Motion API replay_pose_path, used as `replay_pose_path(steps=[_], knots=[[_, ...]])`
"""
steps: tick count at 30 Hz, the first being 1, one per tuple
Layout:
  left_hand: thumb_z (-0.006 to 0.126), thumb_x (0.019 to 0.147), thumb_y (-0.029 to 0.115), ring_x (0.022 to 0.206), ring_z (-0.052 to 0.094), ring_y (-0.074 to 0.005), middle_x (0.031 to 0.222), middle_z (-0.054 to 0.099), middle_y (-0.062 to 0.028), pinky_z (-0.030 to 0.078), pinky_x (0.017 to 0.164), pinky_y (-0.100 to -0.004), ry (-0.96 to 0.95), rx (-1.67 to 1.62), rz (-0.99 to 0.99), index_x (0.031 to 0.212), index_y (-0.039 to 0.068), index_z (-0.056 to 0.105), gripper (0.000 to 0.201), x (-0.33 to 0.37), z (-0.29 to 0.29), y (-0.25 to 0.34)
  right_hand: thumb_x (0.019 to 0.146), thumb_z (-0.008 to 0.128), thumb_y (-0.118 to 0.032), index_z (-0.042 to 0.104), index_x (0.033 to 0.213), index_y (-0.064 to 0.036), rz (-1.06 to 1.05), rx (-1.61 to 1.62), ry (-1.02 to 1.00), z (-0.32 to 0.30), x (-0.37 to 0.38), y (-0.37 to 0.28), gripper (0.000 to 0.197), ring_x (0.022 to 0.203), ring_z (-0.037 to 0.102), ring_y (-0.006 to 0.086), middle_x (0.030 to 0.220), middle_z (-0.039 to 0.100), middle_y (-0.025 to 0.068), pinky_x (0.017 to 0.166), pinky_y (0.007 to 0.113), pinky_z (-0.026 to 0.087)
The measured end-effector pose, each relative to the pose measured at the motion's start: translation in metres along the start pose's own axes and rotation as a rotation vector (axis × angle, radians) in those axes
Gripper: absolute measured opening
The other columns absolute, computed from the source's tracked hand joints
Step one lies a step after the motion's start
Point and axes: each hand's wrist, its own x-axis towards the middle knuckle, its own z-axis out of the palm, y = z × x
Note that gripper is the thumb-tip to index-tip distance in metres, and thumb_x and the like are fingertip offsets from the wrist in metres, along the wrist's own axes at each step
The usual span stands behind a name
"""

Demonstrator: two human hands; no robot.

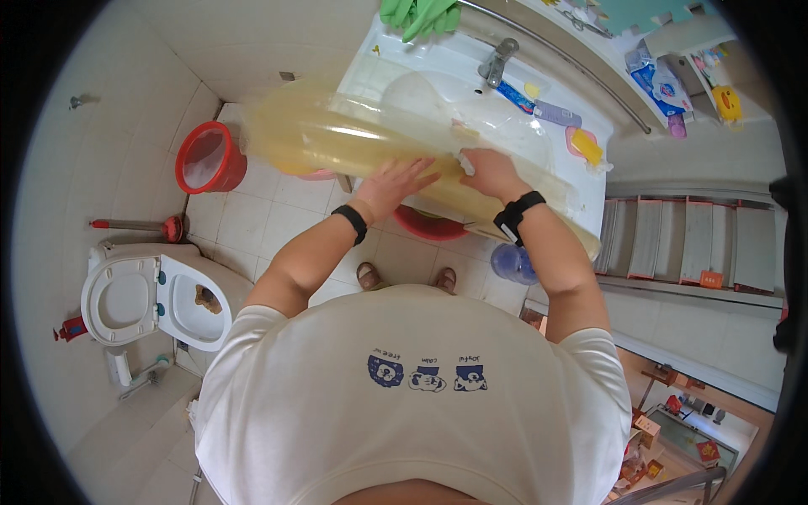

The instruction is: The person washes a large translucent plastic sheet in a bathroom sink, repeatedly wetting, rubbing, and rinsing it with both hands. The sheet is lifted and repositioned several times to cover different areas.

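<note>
A large translucent yellowish plastic sheet (pixel 362 139), curled into a long roll, lies slantwise across the front of the white washbasin (pixel 362 71). Its left end sticks out past the basin and is smeared by motion. My left hand (pixel 396 187) rests flat on the sheet with its fingers spread. On the same sheet, to the right, is my right hand (pixel 495 174), its fingers closed. A small whitish bit shows at those fingertips, too hidden to name. Both wrists wear black bands.
A metal faucet (pixel 499 63), a blue tube (pixel 515 98) and a yellow sponge (pixel 587 146) are at the basin. Green gloves (pixel 421 15) hang behind it. Below stand a red basin (pixel 429 224) and a blue bottle (pixel 512 263). A red bucket (pixel 210 158) and toilet (pixel 194 295) are left.
</note>
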Motion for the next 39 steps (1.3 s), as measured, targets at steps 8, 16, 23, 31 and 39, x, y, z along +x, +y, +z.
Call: replay_pose_path(steps=[8,16,23,31,39], knots=[[0.061,0.078,0.014,0.126,0.045,-0.0212,0.142,0.042,-0.0026,0.034,0.103,-0.0414,0.501,0.079,-0.195,0.143,0.031,0.040,0.070,0.036,-0.025,-0.026,0.078,0.056,-0.004,0.060,0.101,-0.0140,-0.040,-0.267,0.327,-0.034,0.001,0.014,0.026,0.091,0.060,0.0283,0.092,0.059,0.0065,0.073,0.041,0.052],[0.070,0.074,0.018,0.126,0.046,-0.0306,0.137,0.049,-0.0108,0.036,0.106,-0.0457,0.034,-0.122,-0.245,0.136,0.018,0.047,0.065,0.017,-0.007,-0.034,0.089,0.054,-0.026,0.053,0.125,-0.0128,-0.042,-0.072,0.455,0.039,-0.020,0.010,0.038,0.119,0.050,0.0302,0.126,0.054,0.0104,0.096,0.046,0.043],[0.063,0.076,0.009,0.122,0.051,-0.0323,0.135,0.052,-0.0117,0.042,0.101,-0.0445,0.108,-0.113,-0.204,0.128,0.016,0.054,0.053,-0.011,0.019,-0.021,0.097,0.039,-0.038,0.044,0.138,-0.0117,0.047,-0.022,0.278,0.082,-0.003,-0.036,0.049,0.135,0.037,0.0306,0.146,0.041,0.0119,0.109,0.054,0.027],[0.058,0.079,0.006,0.124,0.050,-0.0327,0.138,0.049,-0.0128,0.043,0.101,-0.0436,0.091,-0.079,-0.184,0.131,0.017,0.053,0.053,-0.023,0.029,-0.017,0.096,0.042,-0.034,0.048,0.135,-0.0130,0.593,-0.226,0.198,0.090,-0.099,0.131,0.045,0.133,0.039,0.0300,0.140,0.046,0.0126,0.102,0.057,0.036],[0.055,0.081,0.005,0.125,0.049,-0.0327,0.141,0.046,-0.0137,0.040,0.104,-0.0433,0.074,-0.073,-0.209,0.132,0.018,0.052,0.053,-0.021,0.037,-0.012,0.084,0.053,-0.031,0.065,0.098,-0.0084,0.488,-0.333,0.402,0.117,-0.101,0.147,0.028,0.100,0.056,0.0313,0.104,0.062,0.0118,0.085,0.050,0.042]])
